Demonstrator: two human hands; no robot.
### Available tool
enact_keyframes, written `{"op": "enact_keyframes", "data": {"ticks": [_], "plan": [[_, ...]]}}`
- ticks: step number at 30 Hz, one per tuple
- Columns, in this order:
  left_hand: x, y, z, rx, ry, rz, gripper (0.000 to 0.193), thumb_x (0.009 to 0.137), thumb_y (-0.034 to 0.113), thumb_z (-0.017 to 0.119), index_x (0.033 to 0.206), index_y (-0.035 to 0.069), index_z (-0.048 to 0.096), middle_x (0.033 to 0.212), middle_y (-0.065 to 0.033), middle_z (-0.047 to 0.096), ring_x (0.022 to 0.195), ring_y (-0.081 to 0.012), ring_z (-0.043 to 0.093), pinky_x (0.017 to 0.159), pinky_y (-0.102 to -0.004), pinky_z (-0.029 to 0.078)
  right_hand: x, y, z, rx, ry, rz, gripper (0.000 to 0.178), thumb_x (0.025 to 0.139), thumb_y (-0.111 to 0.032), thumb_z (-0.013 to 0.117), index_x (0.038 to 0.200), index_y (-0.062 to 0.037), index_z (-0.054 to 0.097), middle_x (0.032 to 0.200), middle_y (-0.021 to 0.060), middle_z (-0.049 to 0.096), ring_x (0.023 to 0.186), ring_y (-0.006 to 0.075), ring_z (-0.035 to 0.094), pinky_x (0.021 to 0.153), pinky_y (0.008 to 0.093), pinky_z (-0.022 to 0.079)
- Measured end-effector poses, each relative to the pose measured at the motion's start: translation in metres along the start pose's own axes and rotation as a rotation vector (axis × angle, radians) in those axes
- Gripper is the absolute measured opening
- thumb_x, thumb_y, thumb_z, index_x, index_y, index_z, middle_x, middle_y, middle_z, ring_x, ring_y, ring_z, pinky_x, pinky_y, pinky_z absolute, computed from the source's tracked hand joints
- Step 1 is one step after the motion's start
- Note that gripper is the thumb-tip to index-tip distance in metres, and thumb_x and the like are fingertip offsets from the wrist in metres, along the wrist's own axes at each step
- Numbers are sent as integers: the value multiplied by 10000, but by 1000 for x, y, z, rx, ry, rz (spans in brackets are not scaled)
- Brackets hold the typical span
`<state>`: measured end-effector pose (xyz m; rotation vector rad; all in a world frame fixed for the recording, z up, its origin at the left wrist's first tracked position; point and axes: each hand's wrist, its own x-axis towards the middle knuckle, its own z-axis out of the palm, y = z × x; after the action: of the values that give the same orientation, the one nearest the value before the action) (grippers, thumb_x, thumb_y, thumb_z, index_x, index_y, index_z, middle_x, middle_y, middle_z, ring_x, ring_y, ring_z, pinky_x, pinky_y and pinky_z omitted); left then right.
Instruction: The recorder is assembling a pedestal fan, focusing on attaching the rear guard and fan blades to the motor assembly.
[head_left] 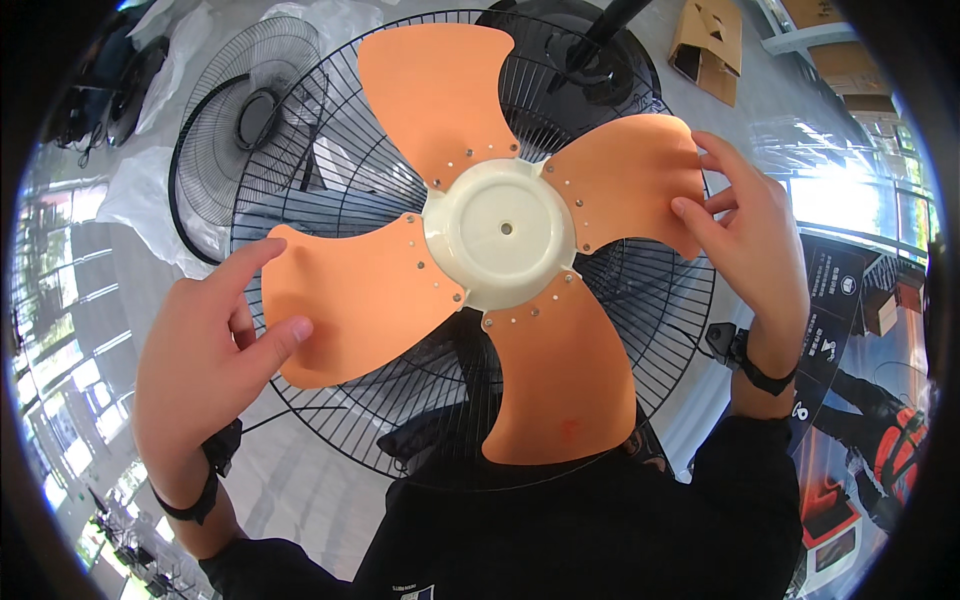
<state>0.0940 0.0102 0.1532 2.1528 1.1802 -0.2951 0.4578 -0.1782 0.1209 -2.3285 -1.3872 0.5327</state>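
An orange fan blade assembly with a round cream hub faces me, a small hole at the hub's centre. Rivets join its orange blades to the hub. My left hand pinches the outer edge of the left blade, thumb on the face and fingers around the rim. At the right blade's outer edge, my right hand grips in the same way. Beneath the blades spreads a black wire fan guard, its rim showing all around. Whether the blades touch the guard is hidden.
Another round wire guard lies at the far left, with clear plastic sheeting beside it. A black round base with a pole is at the back. An open cardboard box and a printed black carton sit on the right.
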Motion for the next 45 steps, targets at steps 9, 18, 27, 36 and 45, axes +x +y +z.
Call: {"op": "enact_keyframes", "data": {"ticks": [9,18,27,36,45], "plan": [[6,7,20,28,254,404,342,781,90,754,1111,30,690,717,-86,584,577,-186,530,529,-315,397,0,-37,2,-199,43,-609,539,782,-141,809,1280,-44,628,1169,154,683,1012,305,683,863,396,544],[15,-93,48,-467,682,116,553,956,178,598,1468,16,468,1353,-140,574,1226,-210,549,946,-337,463,9,-56,26,-163,-283,-714,655,784,-183,817,1353,-4,546,1379,182,529,1252,374,536,1032,425,469],[-5,-71,102,-1625,141,89,880,788,105,518,1603,16,201,1440,-202,473,1003,-210,684,768,-262,553,3,-74,38,-294,-290,-712,645,826,-208,758,1371,22,499,1362,211,539,1229,384,556,1049,441,468],[-8,-70,120,-1665,260,314,943,724,53,596,1586,-35,221,1436,-248,439,1062,-278,686,884,-348,575,12,-99,60,-404,-244,-719,738,786,-304,784,1388,16,502,1304,203,581,1162,392,568,1014,446,464],[-8,-82,131,-1747,201,363,919,749,-13,604,1587,-30,228,1443,-255,442,1112,-309,675,909,-405,581,16,-117,70,-475,-331,-660,813,699,-314,844,1383,-20,519,1288,179,603,1120,382,576,983,454,472]]}}
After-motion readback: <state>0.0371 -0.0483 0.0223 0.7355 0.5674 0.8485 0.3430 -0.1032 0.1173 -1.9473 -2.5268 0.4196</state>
